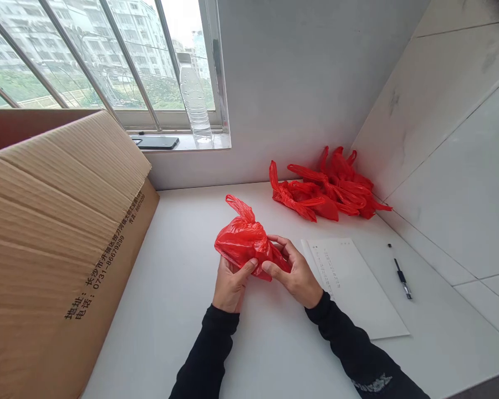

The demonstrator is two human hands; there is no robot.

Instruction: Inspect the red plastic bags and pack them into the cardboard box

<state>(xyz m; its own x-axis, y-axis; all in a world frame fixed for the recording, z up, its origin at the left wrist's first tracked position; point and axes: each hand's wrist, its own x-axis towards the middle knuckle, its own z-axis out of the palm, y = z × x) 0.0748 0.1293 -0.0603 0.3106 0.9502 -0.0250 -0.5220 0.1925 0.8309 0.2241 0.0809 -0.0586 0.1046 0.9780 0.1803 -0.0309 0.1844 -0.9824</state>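
Observation:
A red plastic bag [242, 239], bunched up with one handle loop sticking up, is between my two hands above the white table [183, 288]. From below and the left, my left hand [232, 285] grips it with the thumb on its front. My right hand [293, 269] has closed around its right side, thumb in front and fingers behind. Whatever the bag contains is hidden by the red plastic. Several more red plastic bags [328, 188] lie in a heap at the back right, by the wall.
A large cardboard box [58, 244] with an open flap fills the left side. Sheets of paper [357, 282] with writing lie right of my hands, beside a black pen [402, 279] and its cap [390, 245]. On the windowsill are a water bottle [196, 102] and a phone [160, 143].

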